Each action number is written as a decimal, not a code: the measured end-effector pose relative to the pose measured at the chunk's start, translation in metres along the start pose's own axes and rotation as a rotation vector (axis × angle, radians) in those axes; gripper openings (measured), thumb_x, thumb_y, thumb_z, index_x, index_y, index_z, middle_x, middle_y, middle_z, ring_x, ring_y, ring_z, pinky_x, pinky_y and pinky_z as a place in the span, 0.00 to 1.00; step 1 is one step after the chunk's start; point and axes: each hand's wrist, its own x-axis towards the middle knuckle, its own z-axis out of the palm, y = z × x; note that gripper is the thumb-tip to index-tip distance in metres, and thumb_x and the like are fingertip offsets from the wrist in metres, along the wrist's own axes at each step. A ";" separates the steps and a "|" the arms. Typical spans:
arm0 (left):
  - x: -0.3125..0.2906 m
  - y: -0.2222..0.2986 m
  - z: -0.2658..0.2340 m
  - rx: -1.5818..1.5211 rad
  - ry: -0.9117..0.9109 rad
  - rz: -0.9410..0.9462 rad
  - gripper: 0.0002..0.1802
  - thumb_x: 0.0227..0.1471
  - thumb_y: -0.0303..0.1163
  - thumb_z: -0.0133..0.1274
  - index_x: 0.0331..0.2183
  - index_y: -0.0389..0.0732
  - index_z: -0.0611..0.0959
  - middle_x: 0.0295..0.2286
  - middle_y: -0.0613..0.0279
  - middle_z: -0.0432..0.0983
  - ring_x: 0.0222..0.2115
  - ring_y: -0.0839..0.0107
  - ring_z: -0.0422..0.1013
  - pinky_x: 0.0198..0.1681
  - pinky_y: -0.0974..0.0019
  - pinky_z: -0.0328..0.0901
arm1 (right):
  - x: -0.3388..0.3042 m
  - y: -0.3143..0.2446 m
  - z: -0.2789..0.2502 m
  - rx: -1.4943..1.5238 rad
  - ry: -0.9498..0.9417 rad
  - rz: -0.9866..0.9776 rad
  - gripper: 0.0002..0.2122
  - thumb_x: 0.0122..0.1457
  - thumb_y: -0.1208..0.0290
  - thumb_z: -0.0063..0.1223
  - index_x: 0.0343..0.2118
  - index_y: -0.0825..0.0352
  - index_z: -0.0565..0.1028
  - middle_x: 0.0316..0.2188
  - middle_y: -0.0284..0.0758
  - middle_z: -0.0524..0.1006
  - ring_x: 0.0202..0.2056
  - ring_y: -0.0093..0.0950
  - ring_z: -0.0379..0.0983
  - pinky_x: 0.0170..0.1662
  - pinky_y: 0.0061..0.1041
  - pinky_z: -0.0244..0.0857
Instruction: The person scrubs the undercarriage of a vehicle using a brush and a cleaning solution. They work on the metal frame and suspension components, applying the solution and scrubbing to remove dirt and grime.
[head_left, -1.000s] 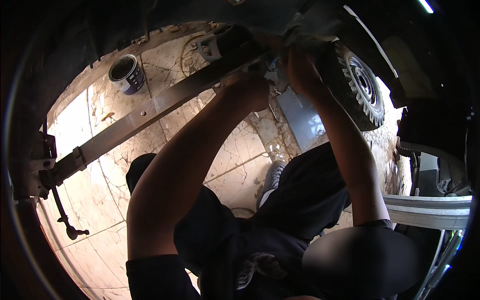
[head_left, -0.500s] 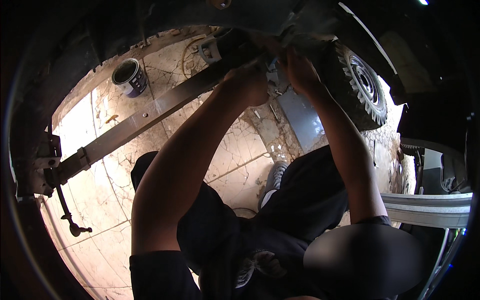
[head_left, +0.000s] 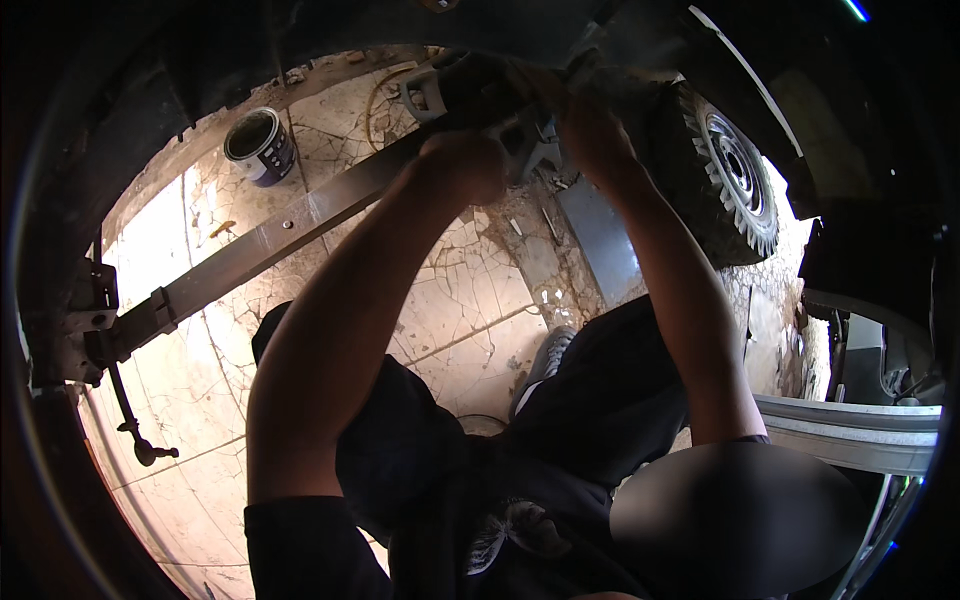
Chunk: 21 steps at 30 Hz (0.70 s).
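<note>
While the left hand (head_left: 465,165) was curled by the upper part of the long metal bar (head_left: 250,248), the right hand (head_left: 593,140) was raised near the treaded wheel (head_left: 733,165); shadow hid whether either was grasping anything. The bar slanted above the cracked tile floor (head_left: 460,290), a bucket (head_left: 262,155) beyond it.

dark open-topped bucket (head_left: 262,150) sat on the floor at upper left, pale label on its side. thin yellowish hose (head_left: 369,125) curved to its right, next to a grey slotted handle piece (head_left: 425,98). small brown scrap (head_left: 222,229) lay below the bucket. floor tiles (head_left: 455,300) were pale, badly cracked, sunlit at left. flat blue-grey sheet (head_left: 598,240) lay right of centre. chunky-tread wheel (head_left: 735,170) showed at upper right, ribbed silvery rail (head_left: 850,432) at lower right.
</note>
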 end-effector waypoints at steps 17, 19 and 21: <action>-0.018 0.001 -0.017 0.102 -0.186 -0.053 0.23 0.56 0.48 0.56 0.50 0.47 0.84 0.40 0.54 0.84 0.44 0.55 0.80 0.48 0.50 0.74 | -0.055 0.011 -0.045 0.075 -0.234 0.349 0.21 0.66 0.66 0.52 0.57 0.71 0.65 0.35 0.53 0.78 0.41 0.56 0.77 0.42 0.49 0.75; -0.020 0.001 -0.016 0.113 -0.218 -0.066 0.26 0.56 0.51 0.58 0.51 0.47 0.84 0.40 0.53 0.84 0.45 0.55 0.80 0.48 0.50 0.74 | -0.045 0.003 -0.054 0.026 -0.148 0.095 0.20 0.66 0.65 0.52 0.56 0.71 0.66 0.38 0.54 0.78 0.42 0.57 0.76 0.43 0.49 0.75; -0.021 -0.002 -0.010 0.078 -0.204 -0.042 0.29 0.54 0.54 0.59 0.51 0.46 0.84 0.41 0.53 0.84 0.45 0.55 0.80 0.49 0.51 0.74 | -0.031 0.002 -0.045 0.018 -0.123 -0.014 0.20 0.66 0.64 0.52 0.56 0.71 0.67 0.40 0.56 0.78 0.43 0.57 0.76 0.44 0.49 0.74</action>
